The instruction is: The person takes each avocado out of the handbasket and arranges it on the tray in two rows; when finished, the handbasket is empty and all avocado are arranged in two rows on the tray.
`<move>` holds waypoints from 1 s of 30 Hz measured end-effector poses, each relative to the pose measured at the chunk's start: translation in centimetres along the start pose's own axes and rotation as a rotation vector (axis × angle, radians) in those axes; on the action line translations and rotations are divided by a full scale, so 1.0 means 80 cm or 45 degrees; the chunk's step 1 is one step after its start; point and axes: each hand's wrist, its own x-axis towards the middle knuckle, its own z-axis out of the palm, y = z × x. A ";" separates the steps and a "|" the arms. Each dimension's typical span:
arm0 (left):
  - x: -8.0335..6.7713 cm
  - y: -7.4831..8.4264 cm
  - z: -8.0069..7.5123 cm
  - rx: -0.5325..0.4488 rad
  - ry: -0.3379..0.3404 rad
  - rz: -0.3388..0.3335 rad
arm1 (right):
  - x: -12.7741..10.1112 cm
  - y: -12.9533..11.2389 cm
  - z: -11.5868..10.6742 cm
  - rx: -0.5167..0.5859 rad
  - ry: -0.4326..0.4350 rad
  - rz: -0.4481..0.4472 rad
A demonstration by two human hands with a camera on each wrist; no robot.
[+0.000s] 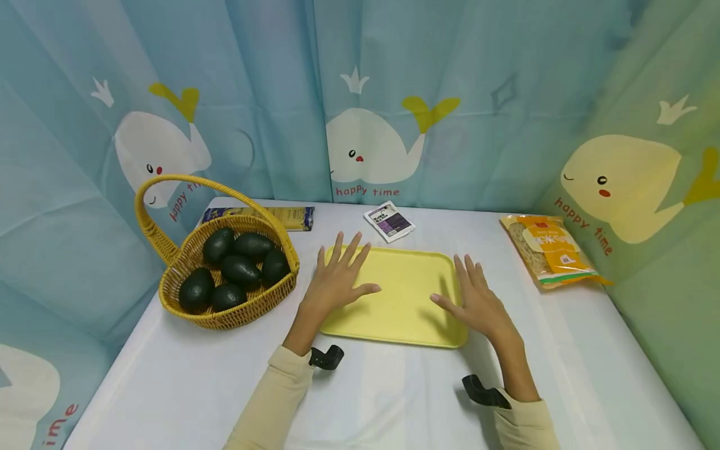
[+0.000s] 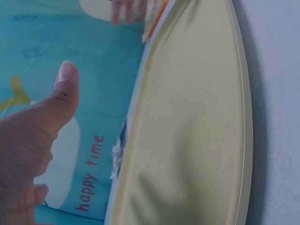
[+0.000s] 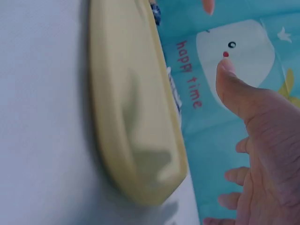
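Beige sleeves point(image 1: 271, 400) reach in from 6 o'clock over the white worktop point(image 1: 388, 394). The left hand point(image 1: 335, 284) hovers over the yellow rectangular tray point(image 1: 407, 294) near its 9 o'clock, the right hand point(image 1: 482, 304) near its 3 o'clock, each grip wide, fingers spread. At the tray's 9 o'clock, beyond the left hand, stands a wicker basket point(image 1: 247, 312) of avocados point(image 1: 240, 270); around 2, an orange-labelled food bag point(image 1: 554, 250). Farther off, a purple-and-white sachet point(image 1: 390, 222) lies at 12 and a yellow-and-blue packet point(image 1: 292, 217) at 10, before the whale-print curtain point(image 1: 495, 156)

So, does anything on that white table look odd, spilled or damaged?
Nothing really stands out: the dark green avocados sit inside the yellow wicker basket, the rectangular yellow tray lies flat, and no spill or damage shows.
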 end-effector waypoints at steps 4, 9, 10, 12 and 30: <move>-0.012 -0.002 -0.013 -0.088 0.039 0.054 | -0.009 0.015 0.008 0.149 -0.067 -0.008; -0.028 -0.009 -0.035 -0.229 0.133 0.154 | -0.021 0.028 0.019 0.357 -0.125 -0.040; -0.032 -0.010 -0.041 -0.279 0.140 0.162 | -0.023 0.028 0.021 0.381 -0.133 -0.043; -0.040 -0.013 -0.053 -0.382 0.129 0.168 | -0.026 0.030 0.025 0.394 -0.142 -0.049; -0.125 -0.089 -0.132 -0.950 0.275 0.327 | -0.037 0.045 0.041 0.324 -0.090 -0.182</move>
